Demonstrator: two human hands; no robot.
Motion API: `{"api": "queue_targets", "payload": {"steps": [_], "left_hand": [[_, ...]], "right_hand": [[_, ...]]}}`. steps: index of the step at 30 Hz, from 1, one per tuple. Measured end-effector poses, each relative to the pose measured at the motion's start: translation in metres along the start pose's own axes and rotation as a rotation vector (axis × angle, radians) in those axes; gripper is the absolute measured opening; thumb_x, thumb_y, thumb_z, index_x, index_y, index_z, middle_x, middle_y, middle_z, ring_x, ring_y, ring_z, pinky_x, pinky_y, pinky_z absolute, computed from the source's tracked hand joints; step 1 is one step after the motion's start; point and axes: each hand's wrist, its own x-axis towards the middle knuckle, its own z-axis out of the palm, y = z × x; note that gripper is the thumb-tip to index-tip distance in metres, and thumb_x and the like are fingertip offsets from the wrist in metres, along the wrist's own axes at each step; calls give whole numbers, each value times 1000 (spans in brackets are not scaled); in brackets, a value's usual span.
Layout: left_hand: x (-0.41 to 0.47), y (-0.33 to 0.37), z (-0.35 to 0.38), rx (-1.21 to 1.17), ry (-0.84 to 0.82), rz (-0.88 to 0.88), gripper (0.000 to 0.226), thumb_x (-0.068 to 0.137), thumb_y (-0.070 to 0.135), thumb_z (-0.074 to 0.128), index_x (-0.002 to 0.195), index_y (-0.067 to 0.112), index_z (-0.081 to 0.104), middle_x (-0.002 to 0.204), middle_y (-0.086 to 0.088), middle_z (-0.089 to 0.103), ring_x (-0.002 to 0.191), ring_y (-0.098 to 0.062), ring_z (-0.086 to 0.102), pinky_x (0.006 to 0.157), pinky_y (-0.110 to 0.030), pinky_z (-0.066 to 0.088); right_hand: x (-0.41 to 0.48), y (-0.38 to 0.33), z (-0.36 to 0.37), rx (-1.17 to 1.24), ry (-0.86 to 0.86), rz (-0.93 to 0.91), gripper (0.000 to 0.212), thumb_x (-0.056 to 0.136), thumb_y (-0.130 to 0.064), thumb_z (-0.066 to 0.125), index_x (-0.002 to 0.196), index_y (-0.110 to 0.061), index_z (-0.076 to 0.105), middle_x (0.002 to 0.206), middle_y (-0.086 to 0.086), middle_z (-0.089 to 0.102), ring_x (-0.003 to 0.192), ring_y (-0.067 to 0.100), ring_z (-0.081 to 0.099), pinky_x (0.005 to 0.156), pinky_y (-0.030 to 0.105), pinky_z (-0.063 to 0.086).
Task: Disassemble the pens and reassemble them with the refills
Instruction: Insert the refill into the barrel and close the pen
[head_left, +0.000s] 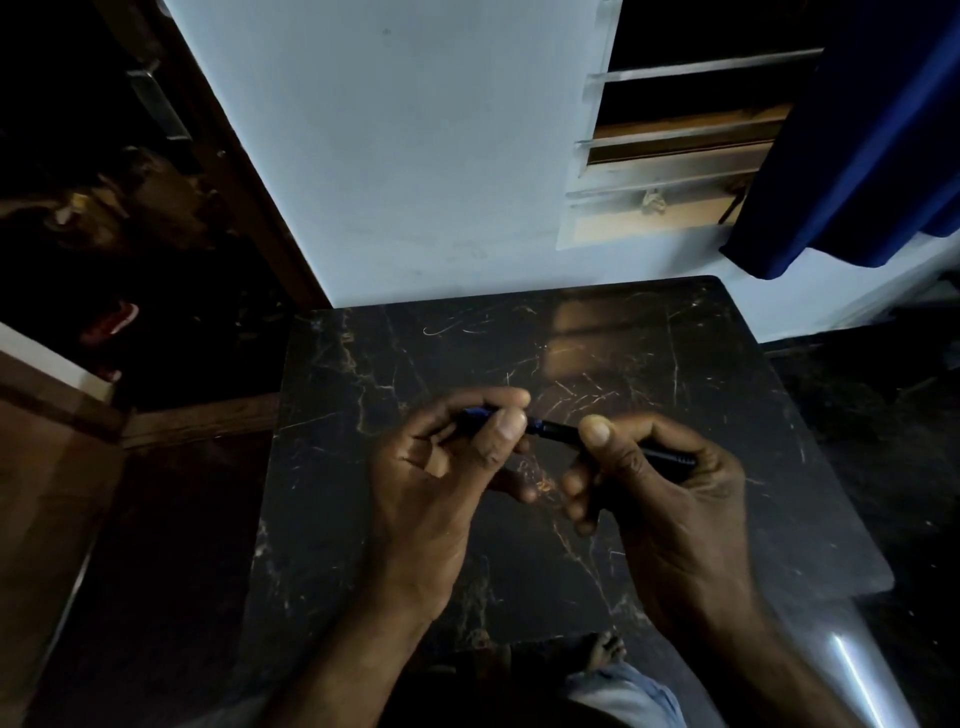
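The square stone-look desk (649, 338) is black, veined all over with thin tan and whitish streaks like marble, with a brownish reflection near its far edge. The slim two-tone pen (558, 431) shows dark blue at one end and black along the rest. Behind, the plain painted wall (415, 156) is pale bluish white, the hanging cloth curtain (872, 156) deep blue, the wooden door frame (257, 213) brown.

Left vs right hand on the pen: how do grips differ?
Left hand takes the blue end of the slim blue-and-black pen, right hand the black end. Left hand pinches with fingertips; right hand curls round it. Both hold it above the dark marbled table.
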Motion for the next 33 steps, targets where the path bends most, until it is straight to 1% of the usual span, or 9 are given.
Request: {"api": "queue_targets", "payload": {"steps": [5, 7, 11, 14, 16, 21, 24, 27, 33], "left_hand": [[-4, 3, -1, -52, -74, 36, 33, 92, 12, 72, 123, 22, 77, 118, -11, 79, 108, -18, 75, 78, -30, 63], [-4, 5, 1, -99, -67, 11, 33, 94, 17, 68, 127, 20, 75, 117, -13, 79, 110, -20, 74, 82, -31, 62], [0, 9, 7, 16, -25, -57, 19, 88, 33, 75, 102, 21, 80, 95, -6, 79, 85, -17, 75, 66, -27, 59], [0, 7, 8, 109, -70, -52, 9, 87, 32, 76, 84, 24, 77, 72, 2, 71, 65, -11, 68, 56, -22, 55], [-1, 7, 6, 94, -123, -25, 4, 89, 25, 76, 91, 22, 77, 78, 2, 71, 68, -11, 68, 58, -24, 56], [-3, 6, 1, 23, -181, 31, 17, 93, 14, 68, 107, 19, 76, 107, -2, 74, 93, -17, 70, 73, -28, 59], [-1, 8, 0, -92, -177, -10, 15, 94, 21, 67, 102, 18, 80, 105, -5, 77, 88, -18, 71, 69, -28, 59], [3, 8, -1, -9, -111, 24, 12, 89, 33, 82, 95, 23, 83, 100, 0, 81, 81, -12, 73, 64, -26, 59], [5, 5, -13, 40, -212, 66, 30, 95, 12, 75, 124, 17, 75, 116, -11, 78, 106, -18, 75, 82, -29, 61]], "right_hand": [[0, -3, -6, 24, 20, 7, 19, 87, -22, 76, 78, -5, 75, 62, 20, 67, 47, 29, 63, 43, 32, 49], [0, -4, -6, 37, 17, 3, 19, 87, -21, 76, 77, -4, 74, 62, 20, 67, 47, 29, 62, 44, 32, 49], [0, -5, -9, 65, -21, -5, 15, 87, -19, 78, 81, -5, 75, 64, 19, 69, 49, 29, 64, 47, 30, 50], [1, -8, -12, 72, -36, -4, 19, 86, -22, 80, 86, -4, 75, 66, 17, 70, 52, 27, 66, 47, 30, 51], [0, -9, -15, 62, -31, -1, 18, 86, -22, 79, 87, -4, 75, 68, 17, 71, 53, 27, 67, 47, 30, 52], [-1, -11, -16, 76, -48, -3, 22, 85, -26, 81, 87, -5, 75, 68, 17, 71, 53, 27, 67, 46, 30, 52], [-1, -12, -14, 77, -58, -17, 17, 85, -21, 80, 86, -5, 75, 68, 19, 71, 53, 28, 68, 46, 30, 52], [-1, -12, -15, 46, -57, -26, 16, 86, -20, 80, 86, -4, 75, 69, 20, 71, 54, 29, 68, 47, 31, 53], [1, -7, -18, 2, 1, -3, 21, 87, -19, 77, 79, 0, 73, 66, 22, 69, 50, 31, 65, 47, 33, 52]]}}
